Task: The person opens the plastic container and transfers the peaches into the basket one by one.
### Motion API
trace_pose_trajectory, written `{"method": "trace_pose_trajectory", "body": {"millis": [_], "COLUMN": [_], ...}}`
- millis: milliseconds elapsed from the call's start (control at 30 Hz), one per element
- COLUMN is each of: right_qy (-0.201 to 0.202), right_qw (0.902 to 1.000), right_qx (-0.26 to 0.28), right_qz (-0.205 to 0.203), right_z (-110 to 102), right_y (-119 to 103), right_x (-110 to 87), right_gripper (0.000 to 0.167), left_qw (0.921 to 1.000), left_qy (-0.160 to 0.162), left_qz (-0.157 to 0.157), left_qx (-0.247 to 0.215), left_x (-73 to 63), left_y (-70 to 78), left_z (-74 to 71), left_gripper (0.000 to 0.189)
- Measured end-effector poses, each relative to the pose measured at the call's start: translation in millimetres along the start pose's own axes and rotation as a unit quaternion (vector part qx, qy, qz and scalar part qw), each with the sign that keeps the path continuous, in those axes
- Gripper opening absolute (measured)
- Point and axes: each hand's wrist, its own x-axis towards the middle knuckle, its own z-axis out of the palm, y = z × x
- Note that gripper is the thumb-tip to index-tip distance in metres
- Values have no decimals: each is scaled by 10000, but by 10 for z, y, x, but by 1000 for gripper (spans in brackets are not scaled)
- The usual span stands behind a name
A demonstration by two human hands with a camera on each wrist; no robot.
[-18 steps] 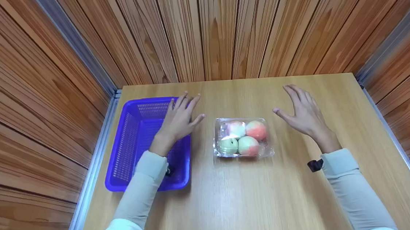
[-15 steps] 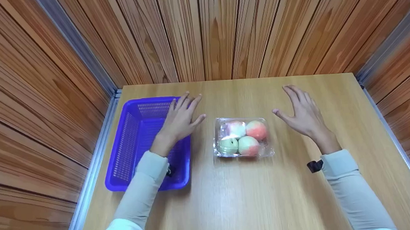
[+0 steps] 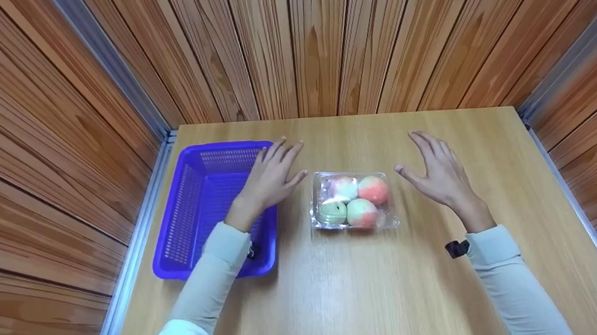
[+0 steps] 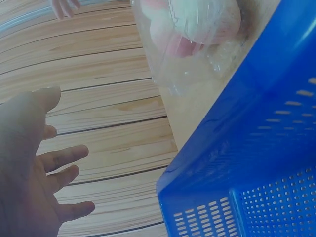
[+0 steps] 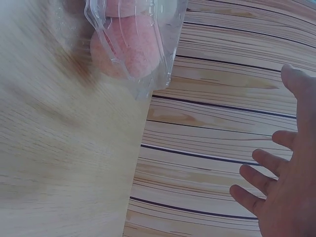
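Observation:
A clear plastic clamshell box (image 3: 392,218) lies on the wooden table, with several peaches (image 3: 362,213) of pale green and pink inside. My left hand (image 3: 270,180) hovers over the right rim of the purple basket (image 3: 176,235), fingers spread and holding nothing, the thumb pointing at the box's left side. To the right of the box my right hand (image 3: 440,175) is held out with fingers apart and nothing in it. In the right wrist view a pink peach (image 5: 129,47) shows through the plastic, well apart from the fingers.
The perforated basket stands on the left part of the table (image 3: 341,302), partly covered by my left forearm. Wood-plank walls (image 3: 315,43) rise behind and at both sides, with metal rails (image 3: 138,233) along the table's side edges.
My left hand has shifted right and slightly nearer toward the box. The right hand has come a little left and toward me. Box and basket stay in place.

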Motion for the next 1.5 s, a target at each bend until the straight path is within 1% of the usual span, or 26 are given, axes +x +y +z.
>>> {"method": "trace_pose_trajectory", "body": {"millis": [233, 400, 667, 933, 1033, 1200, 1500], "right_qy": [-10, -6, 45, 23, 10, 4, 5], "right_qw": [10000, 10000, 10000, 9997, 9997, 9996, 9988], "right_qx": [26, 68, 84, 214, 238, 239, 435], "right_qz": [-2, -24, -18, 65, 106, 138, 205], "right_z": [29, 52, 109, 138, 153, 191, 282], "right_y": [-16, -35, -41, -64, -72, -69, -75], "right_x": [-50, -83, -139, -208, -240, -293, -396], "right_gripper": [84, 83, 83, 83, 82, 82, 82], "left_qw": [9999, 9998, 9998, 9994, 9992, 9986, 9969], "left_qy": [45, 100, -67, -57, -39, -133, -220], "left_qz": [78, 170, 205, 320, 383, 512, 744], "left_qx": [-80, -29, 21, -78, -99, 28, -93], "left_x": [8, 15, 4, -9, -11, -9, -14], "left_y": [60, 102, 144, 200, 226, 268, 356], "left_z": [44, 74, 120, 165, 188, 246, 364], "left_gripper": [67, 67, 68, 67, 67, 67, 63]}}
